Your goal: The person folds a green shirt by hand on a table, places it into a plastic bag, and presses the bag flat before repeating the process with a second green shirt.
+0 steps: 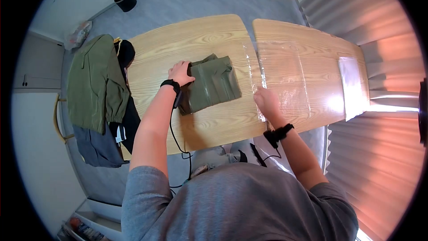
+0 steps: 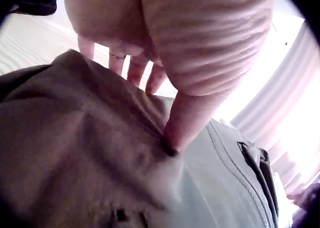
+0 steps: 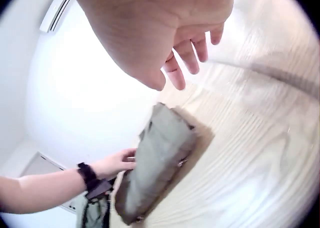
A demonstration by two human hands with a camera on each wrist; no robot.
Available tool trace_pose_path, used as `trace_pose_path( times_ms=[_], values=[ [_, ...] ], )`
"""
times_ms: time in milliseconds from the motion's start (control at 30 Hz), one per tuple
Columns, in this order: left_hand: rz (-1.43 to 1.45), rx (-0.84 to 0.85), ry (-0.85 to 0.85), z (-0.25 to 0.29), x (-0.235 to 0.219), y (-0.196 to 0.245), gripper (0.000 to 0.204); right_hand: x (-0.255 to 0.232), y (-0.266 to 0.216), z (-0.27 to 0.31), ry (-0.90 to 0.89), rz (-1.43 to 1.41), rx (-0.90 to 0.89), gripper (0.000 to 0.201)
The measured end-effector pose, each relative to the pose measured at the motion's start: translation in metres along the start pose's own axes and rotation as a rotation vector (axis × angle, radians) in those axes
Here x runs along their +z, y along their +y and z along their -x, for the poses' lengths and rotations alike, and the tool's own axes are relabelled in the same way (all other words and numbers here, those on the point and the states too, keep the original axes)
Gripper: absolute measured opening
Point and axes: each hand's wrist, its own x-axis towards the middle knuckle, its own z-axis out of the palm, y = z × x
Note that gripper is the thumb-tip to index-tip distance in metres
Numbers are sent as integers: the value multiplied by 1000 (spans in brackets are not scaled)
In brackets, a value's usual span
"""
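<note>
A folded olive-green garment [image 1: 213,82] with visible seams lies on the wooden table, in front of the person. At its left edge, the left hand [image 1: 180,72] grips the cloth. In the left wrist view the thumb [image 2: 186,120] presses into the fabric [image 2: 90,133], while the other fingers reach down behind the cloth's edge. To the right of the garment, the right hand [image 1: 267,101] hovers over the table gap beside a clear plastic bag [image 1: 287,78]. Its fingers [image 3: 186,55] are loosely bent and hold nothing in the right wrist view.
Two table sections [image 1: 178,38] stand side by side with a narrow gap. More clear plastic packaging [image 1: 351,87] lies at the right end. An olive jacket [image 1: 91,89] and dark clothes [image 1: 96,145] hang over a chair at left. A cable [image 1: 173,129] trails from the left wrist.
</note>
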Motion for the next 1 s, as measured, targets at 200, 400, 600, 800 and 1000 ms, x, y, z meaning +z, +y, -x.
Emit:
trace_pose_path(
  times_ms=[200, 400, 600, 800, 1000],
  values=[
    [110, 123, -348, -38, 2, -13, 61, 34, -56, 21, -348, -611, 323, 35],
    [375, 188, -396, 11, -39, 13, 38, 69, -87, -1, -521, -934, 435, 68],
    [-64, 557, 233, 120, -82, 58, 22, 74, -100, -26, -475, -1177, 279, 64],
    [-129, 533, 224, 183, 42, 37, 28, 86, -30, -2, -406, -1204, 1205, 24],
    [251, 417, 117, 192, 50, 23, 14, 84, -16, 2, 76, -714, 530, 27]
  ],
)
